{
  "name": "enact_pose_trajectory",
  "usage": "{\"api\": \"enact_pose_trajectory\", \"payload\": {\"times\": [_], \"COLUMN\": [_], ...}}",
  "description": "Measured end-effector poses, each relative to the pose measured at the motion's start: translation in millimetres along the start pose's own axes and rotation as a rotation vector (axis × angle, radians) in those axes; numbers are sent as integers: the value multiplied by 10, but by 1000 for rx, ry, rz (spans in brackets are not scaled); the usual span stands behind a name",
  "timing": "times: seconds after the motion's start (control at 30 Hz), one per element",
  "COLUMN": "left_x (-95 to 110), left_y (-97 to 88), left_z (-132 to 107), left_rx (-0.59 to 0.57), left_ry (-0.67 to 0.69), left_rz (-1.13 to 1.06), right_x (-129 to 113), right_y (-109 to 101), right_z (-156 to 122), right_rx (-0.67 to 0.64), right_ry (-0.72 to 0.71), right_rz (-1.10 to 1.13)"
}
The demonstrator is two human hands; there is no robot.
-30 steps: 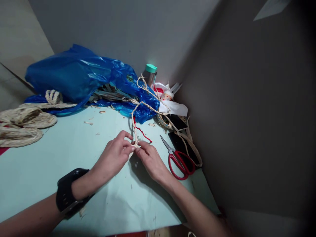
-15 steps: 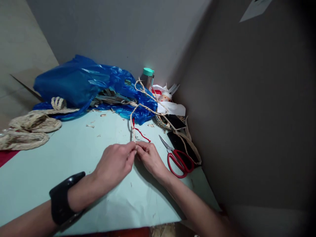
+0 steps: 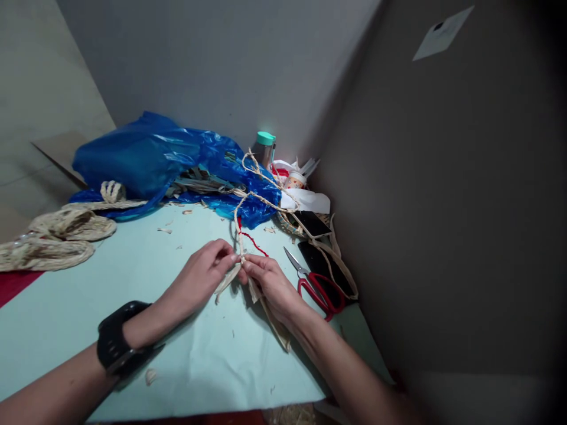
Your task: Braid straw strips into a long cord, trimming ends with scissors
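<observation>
A pale cord of dried plant fibre [image 3: 237,219] runs down from the pile at the back, curving toward my two hands. My left hand [image 3: 206,268] is closed, thumb and forefinger pinching the cord's lower end. Pressed up beside it, my right hand [image 3: 271,283] also grips the cord between thumb and fingers. Below the pinch, loose flat strands [image 3: 227,282] stick out to the left, and a longer strand [image 3: 277,327] hangs under my right hand. A red yarn [image 3: 253,239] is tied around the cord just above. Fingers hide the exact joint.
Red-handled scissors [image 3: 310,284] lie open right of my right hand, beside a dark flat object [image 3: 316,260]. Behind are a blue plastic bag [image 3: 133,159], a bottle with a teal lid [image 3: 264,141] and a phone-like slab [image 3: 315,223]. A coiled fibre braid [image 3: 66,236] lies left.
My left hand has shifted slightly up and left, its fingers less bunched. Loose strands now show below both hands. The view has tilted slightly.
</observation>
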State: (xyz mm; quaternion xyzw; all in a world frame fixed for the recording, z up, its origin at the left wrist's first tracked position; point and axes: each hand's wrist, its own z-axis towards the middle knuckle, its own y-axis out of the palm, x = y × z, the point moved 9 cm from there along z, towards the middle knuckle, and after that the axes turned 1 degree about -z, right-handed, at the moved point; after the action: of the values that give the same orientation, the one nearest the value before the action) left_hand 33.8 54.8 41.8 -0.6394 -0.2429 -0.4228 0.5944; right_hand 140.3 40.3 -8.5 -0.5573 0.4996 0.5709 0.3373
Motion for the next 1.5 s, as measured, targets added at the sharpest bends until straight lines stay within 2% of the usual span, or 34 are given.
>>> {"api": "enact_pose_trajectory", "payload": {"times": [0.17,0.27,0.37,0.5,0.6,0.67,0.73,0.83,0.97,1.1,1.2,1.3,1.4,1.43,1.5], "left_x": [-164,-259,-346,-431,-438,-427,-437,-509,-580,-452,-426,-420,-376,-366,-371], "left_y": [322,473,558,551,488,451,434,456,497,488,471,448,430,425,417], "left_z": [77,38,5,-22,-36,-40,-44,-66,-129,-137,-132,-118,-100,-96,-95], "left_rx": [-215,-298,-364,-321,-239,-185,-134,-86,-94,-152,-166,-178,-225,-237,-242], "left_ry": [-164,-248,-324,-402,-372,-330,-310,-353,-442,-357,-371,-410,-395,-385,-380], "left_rz": [-499,-625,-721,-773,-662,-573,-541,-584,-649,-764,-811,-831,-823,-816,-798], "right_x": [-53,-72,-120,-228,-276,-299,-334,-325,-207,-124,-179,-400,-690,-718,-625], "right_y": [21,34,63,20,34,65,111,193,306,397,404,306,12,-62,-108], "right_z": [-10,-23,-74,-162,-202,-214,-227,-254,-266,-259,-288,-340,-368,-361,-303], "right_rx": [-48,-86,-107,35,86,89,97,71,10,-9,-50,-48,201,256,217], "right_ry": [-39,-48,-65,-34,38,61,38,20,67,65,-17,-167,-274,-267,-172], "right_rz": [-57,-190,-435,-943,-1392,-1599,-1709,-1747,-1699,-1693,-1634,-1385,-1244,-1243,-1241]}}
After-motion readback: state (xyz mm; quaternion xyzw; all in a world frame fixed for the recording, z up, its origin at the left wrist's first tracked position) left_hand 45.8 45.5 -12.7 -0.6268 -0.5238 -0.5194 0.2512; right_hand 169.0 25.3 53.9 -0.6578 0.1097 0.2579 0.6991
